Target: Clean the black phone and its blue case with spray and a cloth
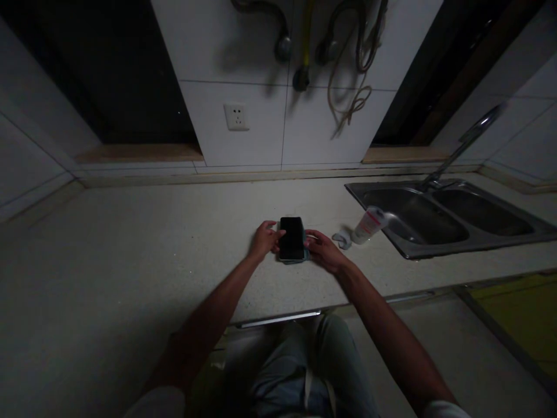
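Observation:
A smartphone [292, 241] with a dark screen is face up above the pale counter. A blue-green piece [307, 254] shows beneath its right and lower edges; I cannot tell whether it is a case or a cloth. My left hand [264, 239] grips the phone's left edge, thumb over the screen side. My right hand [324, 249] is closed at the right edge, its fingertips on the phone and the blue-green piece. Just right of that hand lie a crumpled whitish piece [343, 239] and a white and pink squeeze tube [368, 224].
A steel double sink [409, 249] with a tall faucet [463, 142] is set into the counter [143, 249] at right. A wall socket [236, 117], hoses and a tied cord [354, 104] are on the tiled wall behind. The counter's front edge runs close to my legs.

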Demonstrator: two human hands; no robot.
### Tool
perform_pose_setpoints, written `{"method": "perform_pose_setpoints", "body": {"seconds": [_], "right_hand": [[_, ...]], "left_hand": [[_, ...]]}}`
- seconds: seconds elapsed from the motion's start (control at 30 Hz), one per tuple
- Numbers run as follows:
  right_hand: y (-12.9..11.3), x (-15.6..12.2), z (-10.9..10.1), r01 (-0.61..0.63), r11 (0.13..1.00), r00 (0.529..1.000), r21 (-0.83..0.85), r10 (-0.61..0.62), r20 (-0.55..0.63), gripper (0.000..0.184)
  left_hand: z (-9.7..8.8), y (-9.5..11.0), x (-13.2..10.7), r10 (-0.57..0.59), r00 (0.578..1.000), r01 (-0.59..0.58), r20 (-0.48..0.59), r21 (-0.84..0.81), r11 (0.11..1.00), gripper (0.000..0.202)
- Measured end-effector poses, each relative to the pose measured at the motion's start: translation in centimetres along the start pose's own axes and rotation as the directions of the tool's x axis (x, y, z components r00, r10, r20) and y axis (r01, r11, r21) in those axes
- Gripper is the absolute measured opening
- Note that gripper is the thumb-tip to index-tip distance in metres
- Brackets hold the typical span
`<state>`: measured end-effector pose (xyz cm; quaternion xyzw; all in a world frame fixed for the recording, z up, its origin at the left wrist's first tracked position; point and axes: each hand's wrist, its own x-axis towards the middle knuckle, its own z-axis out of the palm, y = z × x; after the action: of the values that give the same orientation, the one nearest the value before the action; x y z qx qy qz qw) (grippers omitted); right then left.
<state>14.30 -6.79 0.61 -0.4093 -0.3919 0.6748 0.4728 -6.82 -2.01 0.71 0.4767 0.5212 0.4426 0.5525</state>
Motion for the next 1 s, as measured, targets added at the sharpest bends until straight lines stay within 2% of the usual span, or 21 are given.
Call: {"method": "perform_pose_setpoints", "body": {"seconds": [0.17,0.27,0.37,0.43,0.5,0.63,0.77,0.83,0.9,0.93,0.97,1.0], "right_hand": [[0.1,0.0,0.0,-0.022,1.0,0.996,0.012,0.021,0.09,0.048],[0.3,0.0,0.0,-0.031,0.999,0.99,0.027,0.027,0.136,0.049],[0.6,0.0,0.7,-0.075,0.996,0.976,0.041,0.065,0.21,0.055],[0.7,0.0,1.3,-0.103,0.993,0.965,0.061,0.085,0.247,0.06],[0.8,0.0,1.9,-0.114,0.99,0.96,0.086,0.088,0.267,0.064],[0.9,0.2,2.4,-0.137,0.985,0.953,0.109,0.101,0.286,0.063],[1.2,0.3,2.5,-0.091,0.987,0.969,0.133,0.057,0.242,0.067],[1.2,0.3,2.7,-0.06,0.989,0.976,0.138,0.029,0.217,0.071],[1.3,0.3,2.9,-0.054,0.99,0.976,0.132,0.025,0.214,0.074],[1.3,0.3,2.9,-0.057,0.99,0.975,0.126,0.029,0.219,0.075],[1.3,0.3,2.9,-0.061,0.991,0.974,0.12,0.033,0.223,0.075],[1.4,0.3,2.9,-0.061,0.991,0.975,0.118,0.034,0.222,0.075]], "left_hand": [[0.3,0.1,-0.2,0.01,1.0,-0.01,-0.012,0.017,1.0,0.049],[0.9,0.1,-0.4,0.063,0.993,-0.06,-0.098,0.039,0.997,0.043],[1.5,-0.1,-0.6,0.198,0.946,-0.171,-0.257,0.124,0.978,0.034],[1.7,-0.1,-0.9,0.277,0.918,-0.23,-0.284,0.186,0.955,0.026],[1.7,-0.1,-1.3,0.326,0.907,-0.269,-0.265,0.23,0.935,0.022],[1.6,-0.2,-1.7,0.367,0.891,-0.295,-0.266,0.275,0.915,0.022],[1.8,-0.8,-1.1,0.377,0.869,-0.315,-0.322,0.229,0.921,0.036],[1.8,-0.9,-0.5,0.34,0.862,-0.312,-0.376,0.134,0.941,0.043],[1.7,-0.6,0.1,0.228,0.903,-0.256,-0.363,-0.028,0.966,0.042],[1.6,-0.4,0.4,0.149,0.942,-0.194,-0.302,-0.125,0.973,0.039],[1.4,-0.1,0.7,0.066,0.979,-0.113,-0.193,-0.242,0.964,0.037],[1.2,0.1,0.9,-0.019,0.998,-0.002,-0.056,-0.353,0.936,0.038]]}}
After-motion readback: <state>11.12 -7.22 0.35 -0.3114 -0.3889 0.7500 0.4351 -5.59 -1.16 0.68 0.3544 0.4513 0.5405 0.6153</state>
